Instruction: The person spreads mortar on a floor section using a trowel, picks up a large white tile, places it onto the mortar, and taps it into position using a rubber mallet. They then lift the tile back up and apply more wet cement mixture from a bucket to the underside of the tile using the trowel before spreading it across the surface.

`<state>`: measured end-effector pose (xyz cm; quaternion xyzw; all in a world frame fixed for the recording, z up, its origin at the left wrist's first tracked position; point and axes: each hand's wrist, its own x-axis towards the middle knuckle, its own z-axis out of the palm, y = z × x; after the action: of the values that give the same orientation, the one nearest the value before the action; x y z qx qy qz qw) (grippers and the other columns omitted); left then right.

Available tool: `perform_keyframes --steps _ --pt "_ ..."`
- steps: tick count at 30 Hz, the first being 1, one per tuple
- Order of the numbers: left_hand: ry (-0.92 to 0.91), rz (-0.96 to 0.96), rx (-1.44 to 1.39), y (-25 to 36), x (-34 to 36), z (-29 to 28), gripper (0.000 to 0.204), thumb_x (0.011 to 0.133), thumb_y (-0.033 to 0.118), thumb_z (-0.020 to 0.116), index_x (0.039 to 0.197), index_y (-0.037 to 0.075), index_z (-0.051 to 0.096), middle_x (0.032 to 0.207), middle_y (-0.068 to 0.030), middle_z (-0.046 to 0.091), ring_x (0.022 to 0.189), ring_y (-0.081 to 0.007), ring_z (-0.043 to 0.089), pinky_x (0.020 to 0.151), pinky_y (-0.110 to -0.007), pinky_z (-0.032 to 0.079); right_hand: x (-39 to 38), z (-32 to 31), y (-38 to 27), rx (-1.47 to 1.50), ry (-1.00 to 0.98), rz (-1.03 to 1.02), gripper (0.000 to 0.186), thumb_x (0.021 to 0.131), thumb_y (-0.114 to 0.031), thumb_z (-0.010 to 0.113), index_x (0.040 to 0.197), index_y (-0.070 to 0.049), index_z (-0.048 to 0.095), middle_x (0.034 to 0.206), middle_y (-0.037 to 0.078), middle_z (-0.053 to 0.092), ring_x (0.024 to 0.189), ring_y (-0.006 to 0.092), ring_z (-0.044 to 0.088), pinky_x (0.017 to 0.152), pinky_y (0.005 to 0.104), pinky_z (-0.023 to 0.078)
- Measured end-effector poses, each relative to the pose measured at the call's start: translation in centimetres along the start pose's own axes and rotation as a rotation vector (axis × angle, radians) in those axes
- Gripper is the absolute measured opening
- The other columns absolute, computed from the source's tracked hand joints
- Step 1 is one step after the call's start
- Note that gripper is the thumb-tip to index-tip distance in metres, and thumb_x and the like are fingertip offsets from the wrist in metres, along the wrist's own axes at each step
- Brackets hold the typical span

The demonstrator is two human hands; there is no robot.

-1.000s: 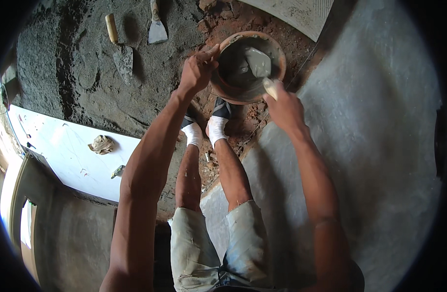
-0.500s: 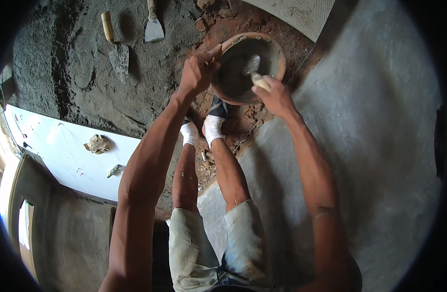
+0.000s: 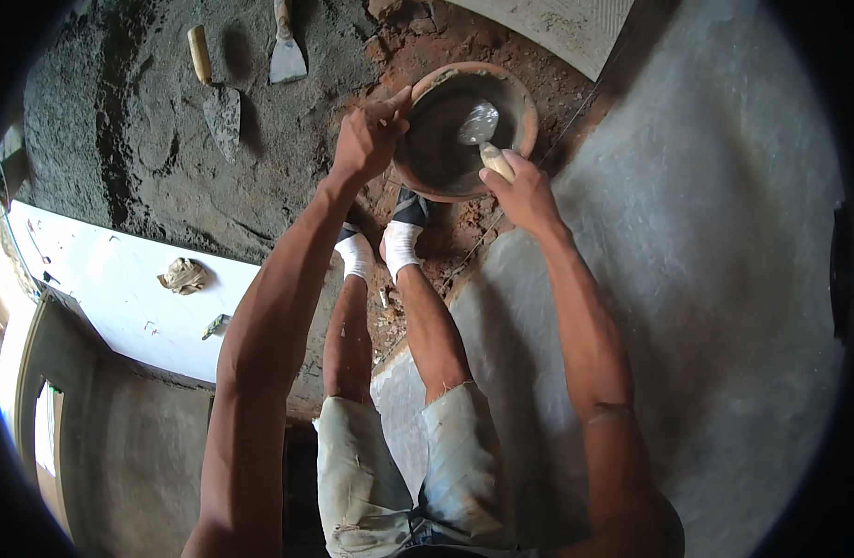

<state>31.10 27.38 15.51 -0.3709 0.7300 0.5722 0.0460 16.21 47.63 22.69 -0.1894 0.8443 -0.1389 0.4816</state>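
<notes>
- Left: pointing trowel (image 3: pixel 224 121) and putty knife (image 3: pixel 288 61), lying on grey sand (image 3: pixel 297 153).
- Left hand (image 3: pixel 367 143): fingers pinching left rim of reddish-brown basin (image 3: pixel 530 121).
- Basin: beyond feet (image 3: pixel 404 244); probably stiff, weighty (fill depth unclear); best held by rim.
- Wooden-handled trowel (image 3: pixel 488 153): blade inside basin, wet, likely slippery; hold by handle.
- Right hand (image 3: pixel 527 193): fingers wrapped around handle.

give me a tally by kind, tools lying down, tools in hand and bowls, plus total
Tools lying on the grey ground: 2 (pointed trowel, flat scraper)
Tools in hand: 1 (light-handled tool in the right hand)
Bowls: 1 (round bowl)
Total: 4
</notes>
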Motion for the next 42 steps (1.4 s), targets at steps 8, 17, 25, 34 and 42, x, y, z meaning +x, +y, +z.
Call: perform_keyframes --steps 8,17,25,34,42 --pt "0.012 0.011 -0.046 0.0 0.1 0.4 0.047 0.083 0.014 0.067 0.129 0.018 0.064 0.091 -0.0187 0.068 0.078 -0.0281 0.067 0.075 -0.035 0.050 0.4 0.1 0.1 -0.067 -0.006 0.123 0.035 0.087 -0.030 0.068 0.104 0.000 0.060 0.094 0.026 0.068 0.096 0.0443 0.066 0.084 0.0502 0.053" --pt "-0.030 -0.075 -0.045 0.9 0.4 0.2 0.048 0.084 0.015 0.067 0.131 0.018 0.063 0.093 -0.0200 0.069 0.081 -0.0269 0.069 0.076 -0.036 0.051 -0.1 0.9 0.6 -0.148 -0.048 0.039 0.037 0.087 -0.031 0.069 0.102 0.001 0.060 0.098 0.025 0.066 0.096 0.0408 0.065 0.081 0.0472 0.050" --pt "-0.029 -0.037 -0.035 0.0 -0.1 0.2 0.049 0.082 0.014 0.067 0.131 0.018 0.063 0.091 -0.0204 0.068 0.079 -0.0251 0.067 0.076 -0.035 0.050 0.7 2.4 -0.2 -0.166 -0.130 0.075 0.032 0.089 -0.027 0.067 0.103 0.001 0.060 0.093 0.023 0.068 0.090 0.0388 0.067 0.079 0.0452 0.053" --pt "-0.007 0.001 -0.052 -1.2 -0.3 -0.1 0.051 0.082 0.015 0.068 0.133 0.017 0.061 0.093 -0.0192 0.069 0.078 -0.0250 0.066 0.077 -0.035 0.050 0.9 3.7 -0.1 -0.170 -0.129 -0.027 0.024 0.091 -0.025 0.066 0.103 -0.004 0.061 0.073 0.011 0.061 0.059 0.0205 0.060 0.051 0.0356 0.048" --pt "-0.042 -0.033 -0.015 0.8 0.4 -0.2 0.050 0.083 0.014 0.067 0.132 0.017 0.062 0.103 -0.0199 0.069 0.082 -0.0260 0.067 0.080 -0.035 0.050 1.0 2.0 -0.5 -0.198 -0.138 -0.106 0.025 0.090 -0.024 0.066 0.103 -0.003 0.061 0.071 0.008 0.059 0.051 0.0164 0.055 0.043 0.0318 0.044"
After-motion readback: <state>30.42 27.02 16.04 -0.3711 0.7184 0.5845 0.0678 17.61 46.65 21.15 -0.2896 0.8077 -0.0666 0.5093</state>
